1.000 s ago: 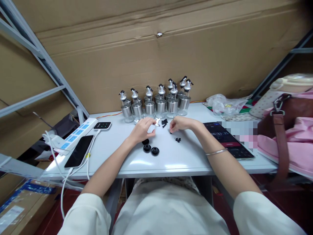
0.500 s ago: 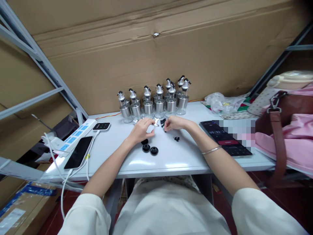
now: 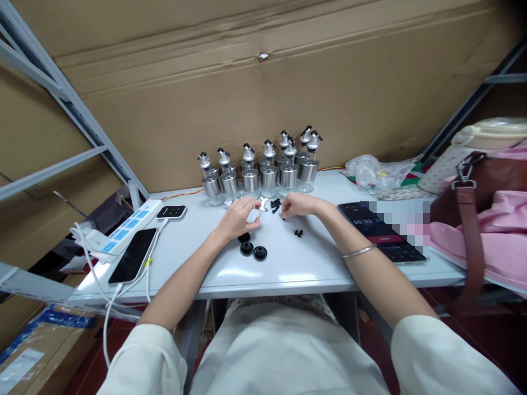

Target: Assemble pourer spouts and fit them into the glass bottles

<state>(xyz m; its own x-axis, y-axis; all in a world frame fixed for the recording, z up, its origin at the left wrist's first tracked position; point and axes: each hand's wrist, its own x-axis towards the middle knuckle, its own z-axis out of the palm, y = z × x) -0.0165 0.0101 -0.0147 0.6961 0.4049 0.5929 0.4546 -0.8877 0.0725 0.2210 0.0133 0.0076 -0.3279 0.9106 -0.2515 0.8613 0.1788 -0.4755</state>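
My left hand (image 3: 239,219) rests on the white table with thumb and fingertips apart, and I see nothing held between them. Just past its fingertips lie small silvery-white parts (image 3: 263,204). My right hand (image 3: 300,205) is closed in a pinch, with a speck of black showing under the fingertips, perhaps a small black part. To its left sits a little heap of black plastic pieces (image 3: 275,206). Nearer me are some tiny black parts (image 3: 298,233). Round black stoppers (image 3: 259,253) lie below my left hand, one partly covered by it.
Several glass-and-steel bottles with pourer spouts (image 3: 269,178) stand along the cardboard wall (image 3: 247,99). At left are a power strip (image 3: 130,227), a phone (image 3: 132,256) and cables. At right lie a large phone with a timer (image 3: 381,233), a plastic bag (image 3: 368,173) and a brown-strapped bag (image 3: 471,236).
My right hand has shifted slightly right, away from the heap of black pieces, and its fingers stay pinched. The left hand has stayed in place.
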